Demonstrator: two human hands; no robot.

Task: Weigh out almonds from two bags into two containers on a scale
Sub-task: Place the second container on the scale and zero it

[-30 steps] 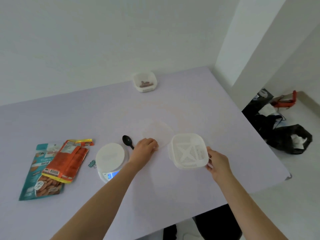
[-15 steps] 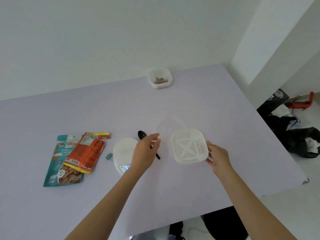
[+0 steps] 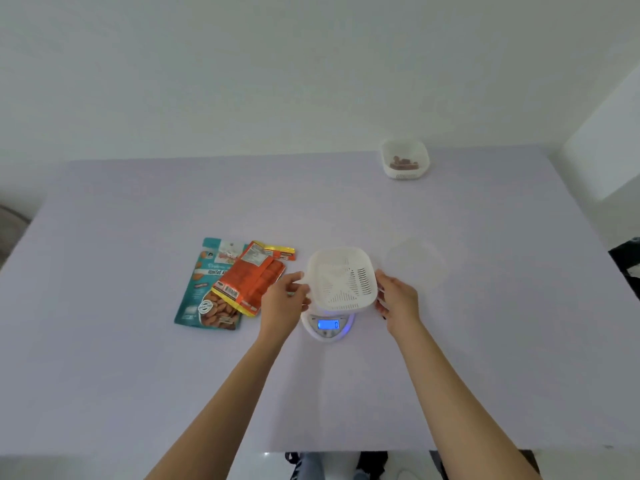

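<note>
1. Almonds [image 3: 403, 163] show as a small brown heap in the far white square plastic container [image 3: 404, 173] at the back of the pale lilac counter [image 3: 138, 375], so one portion looks already weighed.
2. The second portion appears to be left. The white slotted plastic container [image 3: 341, 278] is empty, and the round white digital scale [image 3: 327, 325] shows zero on its blue display. The teal almond bag [image 3: 201, 296] and the orange almond bag [image 3: 252, 282] lie overlapping to the left of the scale.
3. That empty container sits between the hands, over the scale's platform. I cannot tell whether it rests there or hangs just above.
4. The left hand [image 3: 287, 301] pinches its left rim with curled fingers, and the right hand [image 3: 394, 299] grips the right rim likewise.
</note>
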